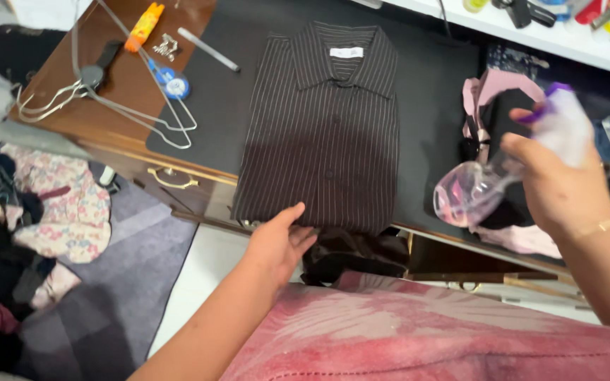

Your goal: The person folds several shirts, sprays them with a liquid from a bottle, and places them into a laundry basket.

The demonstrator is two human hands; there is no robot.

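Wooden worktop (118,85) with a black mat (432,92) over its middle. On the mat: a folded dark striped shirt (323,127) at centre and a grey pen (208,49) at 11 o'clock. On bare wood at 10 o'clock: wire hangers (107,106), an orange tube (143,27), metal clips (166,46). At 3 o'clock, pink and black garments (492,99).

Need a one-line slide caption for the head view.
Left hand rests on folded striped shirt; right hand holds clear spray bottle.

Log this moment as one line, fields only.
left hand: on folded striped shirt hem | right hand: holding spray bottle | shirt: flat on dark mat
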